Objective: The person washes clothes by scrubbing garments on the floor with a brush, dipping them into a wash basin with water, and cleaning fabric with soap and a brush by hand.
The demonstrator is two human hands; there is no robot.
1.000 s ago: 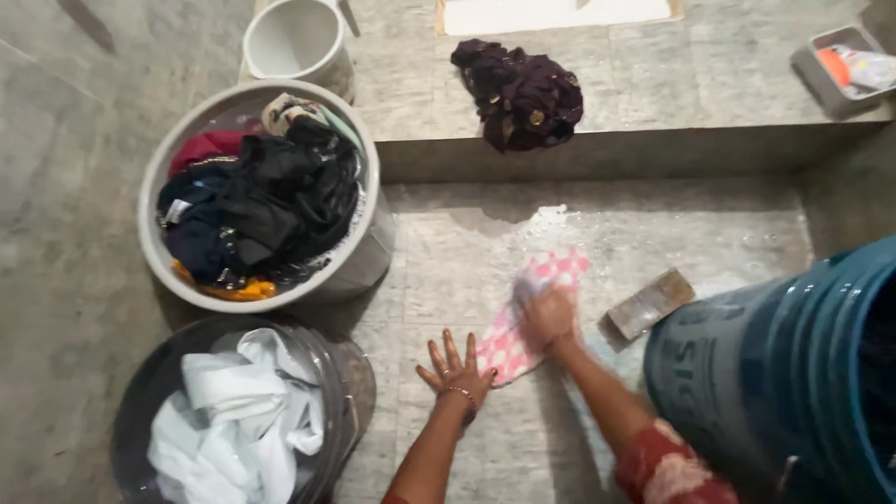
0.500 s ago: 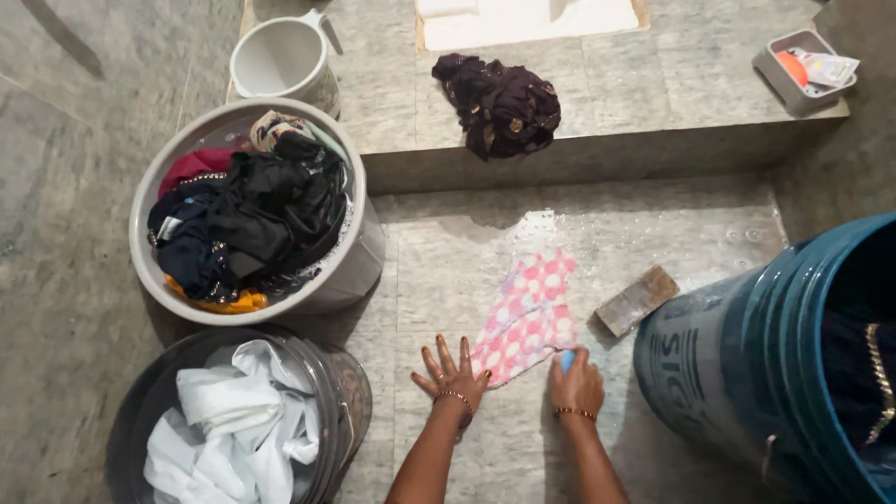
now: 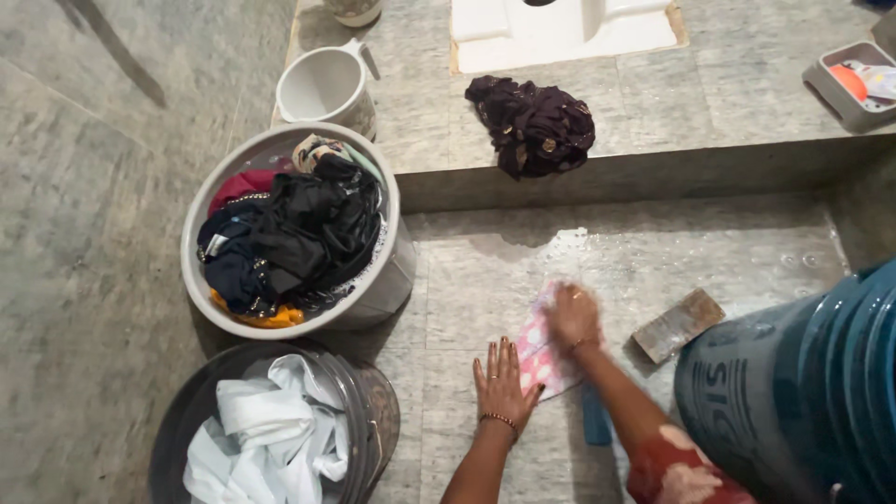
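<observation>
A person kneeling on a wet stone floor scrubs a pink-and-white checked cloth (image 3: pixel 539 350), which lies flat on the tiles between the two hands. The left hand (image 3: pixel 502 378) is spread wide, palm down, pinning the cloth's near corner. The right hand (image 3: pixel 573 315) presses on the cloth's far end, fingers curled; motion blur hides whether it grips anything. A blue brush (image 3: pixel 595 415) lies on the floor just beside the right forearm, and a worn soap block (image 3: pixel 679 324) sits close to the right of that hand, against a large blue barrel (image 3: pixel 803 383). Left of the left hand stand a grey basin (image 3: pixel 387 280) heaped with dark clothes and a dark bucket (image 3: pixel 373 411) of white laundry. Beyond the hands, a dark purple garment (image 3: pixel 534 124) rests on the raised step near a white jug (image 3: pixel 327 86). The work appears to be mid-scrub; carrying on would call for firm downward pressure while the spread hand keeps the cloth from sliding.
</observation>
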